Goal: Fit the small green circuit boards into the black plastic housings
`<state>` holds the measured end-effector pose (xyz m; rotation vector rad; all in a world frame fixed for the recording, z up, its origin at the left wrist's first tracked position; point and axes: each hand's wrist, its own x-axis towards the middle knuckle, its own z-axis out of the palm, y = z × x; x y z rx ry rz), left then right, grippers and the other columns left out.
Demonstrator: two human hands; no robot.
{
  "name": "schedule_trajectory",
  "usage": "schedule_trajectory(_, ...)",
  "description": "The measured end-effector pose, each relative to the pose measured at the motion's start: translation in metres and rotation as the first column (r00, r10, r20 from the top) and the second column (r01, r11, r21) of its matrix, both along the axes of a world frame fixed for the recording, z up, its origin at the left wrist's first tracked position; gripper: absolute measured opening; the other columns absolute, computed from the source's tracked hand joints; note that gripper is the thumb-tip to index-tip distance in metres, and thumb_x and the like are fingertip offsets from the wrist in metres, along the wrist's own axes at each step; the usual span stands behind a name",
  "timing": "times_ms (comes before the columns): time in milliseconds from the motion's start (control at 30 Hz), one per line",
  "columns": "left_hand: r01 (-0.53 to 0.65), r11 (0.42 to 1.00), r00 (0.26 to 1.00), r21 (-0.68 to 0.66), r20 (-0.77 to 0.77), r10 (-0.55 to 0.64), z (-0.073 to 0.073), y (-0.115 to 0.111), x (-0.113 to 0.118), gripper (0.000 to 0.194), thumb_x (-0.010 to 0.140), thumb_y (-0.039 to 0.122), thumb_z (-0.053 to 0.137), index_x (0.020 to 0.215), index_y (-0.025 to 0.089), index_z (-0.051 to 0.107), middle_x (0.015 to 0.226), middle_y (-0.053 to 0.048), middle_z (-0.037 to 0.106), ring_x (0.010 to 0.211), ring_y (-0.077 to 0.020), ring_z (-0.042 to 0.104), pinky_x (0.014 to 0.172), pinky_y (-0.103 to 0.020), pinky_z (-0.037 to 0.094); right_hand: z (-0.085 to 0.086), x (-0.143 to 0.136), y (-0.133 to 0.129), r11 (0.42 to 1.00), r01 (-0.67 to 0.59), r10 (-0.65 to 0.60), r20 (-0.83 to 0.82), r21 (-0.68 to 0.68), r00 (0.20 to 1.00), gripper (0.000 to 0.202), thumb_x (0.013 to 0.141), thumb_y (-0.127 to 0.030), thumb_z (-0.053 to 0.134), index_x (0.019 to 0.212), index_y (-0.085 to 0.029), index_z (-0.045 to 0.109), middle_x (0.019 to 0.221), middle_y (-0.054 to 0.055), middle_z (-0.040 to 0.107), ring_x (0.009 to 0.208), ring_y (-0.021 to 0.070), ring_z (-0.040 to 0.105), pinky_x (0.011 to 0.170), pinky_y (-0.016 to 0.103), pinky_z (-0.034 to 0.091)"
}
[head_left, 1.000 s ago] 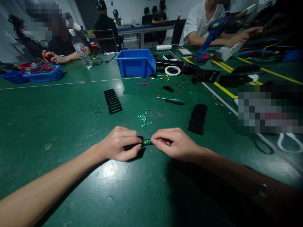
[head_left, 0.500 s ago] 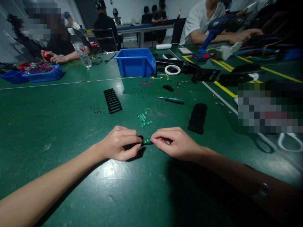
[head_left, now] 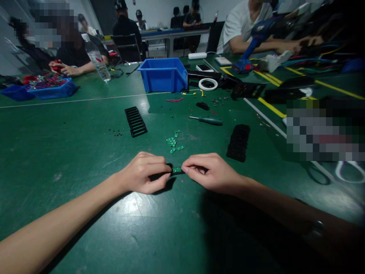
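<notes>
Between my two hands, low over the green table, is a small black piece with a green circuit board [head_left: 177,169] on it. The fingertips of my left hand [head_left: 149,173] pinch its left end. My right hand [head_left: 209,171] has thumb and forefinger closed at its right end. Just beyond lie several loose green boards [head_left: 171,142]. A slotted black frame [head_left: 135,121] rests farther off to the left, with tiny dark parts [head_left: 115,133] beside it. To the right is a stack of black pieces [head_left: 238,143].
A green screwdriver [head_left: 210,121] lies past the boards. Farther back stand a blue bin [head_left: 164,76], a white ring [head_left: 208,84] and a clear bottle [head_left: 98,62]. A blue power drill [head_left: 245,57] is at back right. Other people sit around the tables.
</notes>
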<state>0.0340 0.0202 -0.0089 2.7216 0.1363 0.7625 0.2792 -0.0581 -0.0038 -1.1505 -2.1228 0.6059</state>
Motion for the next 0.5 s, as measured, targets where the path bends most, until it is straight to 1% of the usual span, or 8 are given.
schedule_trajectory(333,-0.012,1.0,1.0,0.005,-0.006,0.012,0.0001,0.0004,-0.0001,0.013,0.088,0.017,0.061,0.097,0.014,0.07,0.071,-0.003,0.065,0.058,-0.0145,0.059,0.056,-0.029,0.04,-0.0014,0.0006,0.0001,1.0,0.006,-0.006,-0.004,0.003,1.0,0.011,0.089,-0.013,0.061,0.086,-0.016,0.071,0.069,-0.002,0.062,0.06,0.0077,0.054,0.059,0.019,0.039)
schedule_trajectory(500,-0.037,0.999,0.998,0.029,0.048,0.036,-0.0022,0.0002,-0.0012,0.013,0.088,0.016,0.061,0.098,0.015,0.069,0.071,-0.004,0.067,0.058,-0.0136,0.06,0.057,-0.028,0.043,-0.0027,0.001,-0.0005,1.0,0.026,-0.026,-0.018,0.013,1.0,0.01,0.09,-0.014,0.062,0.088,-0.016,0.072,0.068,-0.002,0.062,0.059,0.0078,0.053,0.058,0.019,0.039)
